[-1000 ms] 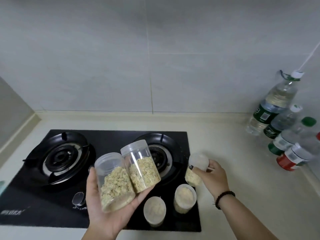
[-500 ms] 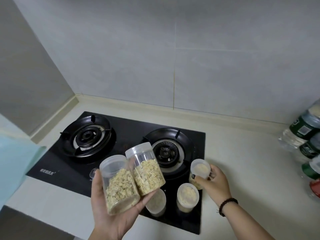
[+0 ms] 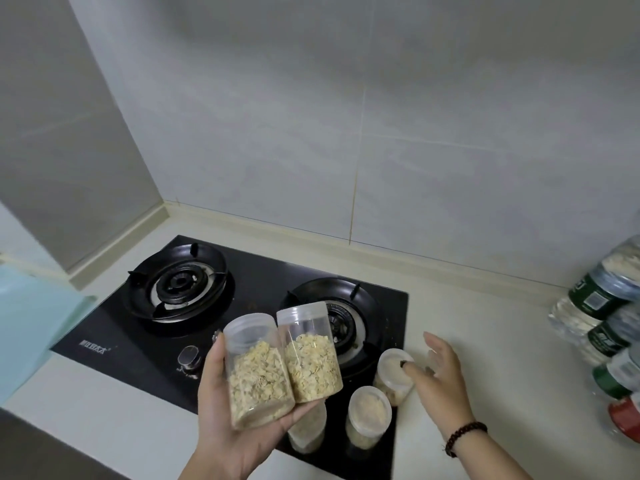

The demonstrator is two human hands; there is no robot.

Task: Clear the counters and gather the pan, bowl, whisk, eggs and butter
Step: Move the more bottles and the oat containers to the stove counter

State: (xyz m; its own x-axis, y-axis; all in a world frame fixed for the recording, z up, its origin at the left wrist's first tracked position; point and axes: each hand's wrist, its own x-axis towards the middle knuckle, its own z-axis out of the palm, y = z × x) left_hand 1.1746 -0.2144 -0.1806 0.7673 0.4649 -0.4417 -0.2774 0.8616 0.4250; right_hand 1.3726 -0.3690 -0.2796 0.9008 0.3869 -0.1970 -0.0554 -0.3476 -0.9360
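We note the right hand [image 3: 441, 370] has released the clear lidded oat jar [image 3: 393, 375] at lower right, fingers now spread. The left hand [image 3: 235, 417] grips two oat-filled clear plastic jars [image 3: 282, 365], lower centre. Clearing continues; pan, bowl, whisk, eggs, butter unseen.

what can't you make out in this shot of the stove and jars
Head view, the only one:
- Third jar on the stovetop: mostly hidden behind the left hand and the two jars it holds.
- Bottles: blurred, cut off by the right edge; their count is unclear.
- Right hand: motion-blurred; contact with the jar beside it is unclear.
- Pan, bowl, whisk, eggs, butter: out of frame.
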